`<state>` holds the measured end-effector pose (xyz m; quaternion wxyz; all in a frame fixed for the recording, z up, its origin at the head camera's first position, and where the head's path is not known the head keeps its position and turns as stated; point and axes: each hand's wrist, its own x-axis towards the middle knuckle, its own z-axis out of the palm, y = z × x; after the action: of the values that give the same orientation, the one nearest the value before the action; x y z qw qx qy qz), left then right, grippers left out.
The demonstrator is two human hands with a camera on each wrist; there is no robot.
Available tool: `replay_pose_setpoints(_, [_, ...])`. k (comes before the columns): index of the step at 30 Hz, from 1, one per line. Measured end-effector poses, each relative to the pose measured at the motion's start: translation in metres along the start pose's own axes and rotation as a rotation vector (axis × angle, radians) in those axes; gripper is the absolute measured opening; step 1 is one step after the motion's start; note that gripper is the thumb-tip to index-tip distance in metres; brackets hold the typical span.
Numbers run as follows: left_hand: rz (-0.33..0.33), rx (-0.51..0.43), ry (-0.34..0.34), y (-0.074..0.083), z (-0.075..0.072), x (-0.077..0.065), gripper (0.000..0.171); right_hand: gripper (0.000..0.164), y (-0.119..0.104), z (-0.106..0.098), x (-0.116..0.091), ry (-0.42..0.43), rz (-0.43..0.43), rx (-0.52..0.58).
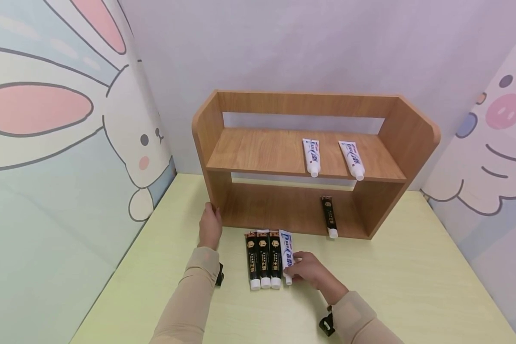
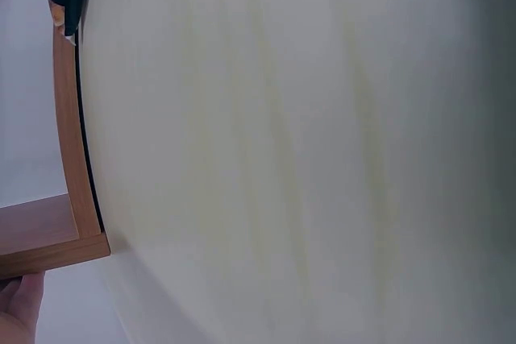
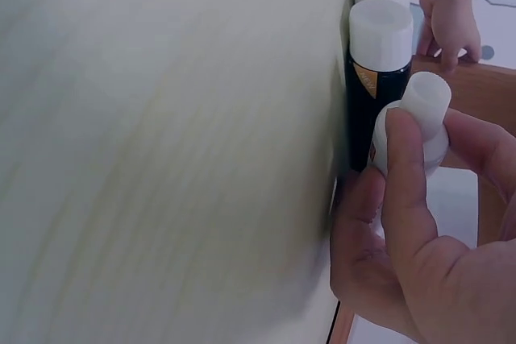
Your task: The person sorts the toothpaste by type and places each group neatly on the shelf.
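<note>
My right hand [image 1: 311, 270] pinches a white toothpaste tube [image 1: 286, 246] near its cap. That tube lies at the right end of a row with several black toothpaste tubes [image 1: 263, 258], their white caps toward me. In the right wrist view, thumb and fingers surround the white cap [image 3: 427, 101], close beside a black tube [image 3: 367, 94]. My left hand [image 1: 210, 227] holds the lower front of the left side panel of a wooden shelf [image 1: 266, 203]; the left wrist view shows only part of that hand [image 2: 22, 308] against the panel.
On the upper board lie two white toothpaste tubes [image 1: 312, 157], [image 1: 351, 160] at centre right. A black toothpaste tube [image 1: 328, 215] is on the lower board near the right panel. Cartoon-printed walls [image 1: 142, 143] flank the pale yellow table [image 1: 413, 286].
</note>
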<state>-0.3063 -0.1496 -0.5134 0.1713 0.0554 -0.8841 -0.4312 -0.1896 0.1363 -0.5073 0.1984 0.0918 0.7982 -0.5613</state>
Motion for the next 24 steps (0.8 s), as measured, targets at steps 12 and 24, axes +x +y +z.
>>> replay_pose_setpoints(12, [0.027,0.014,0.014,-0.0009,0.001,-0.0005,0.025,0.066,-0.0004,-0.001,-0.0029,-0.031,-0.005,0.072])
replay_pose_setpoints(24, [0.012,0.018,0.004,0.001,-0.0003,-0.0012,0.027,0.067,-0.0017,-0.003,-0.0052,-0.038,-0.004,0.123])
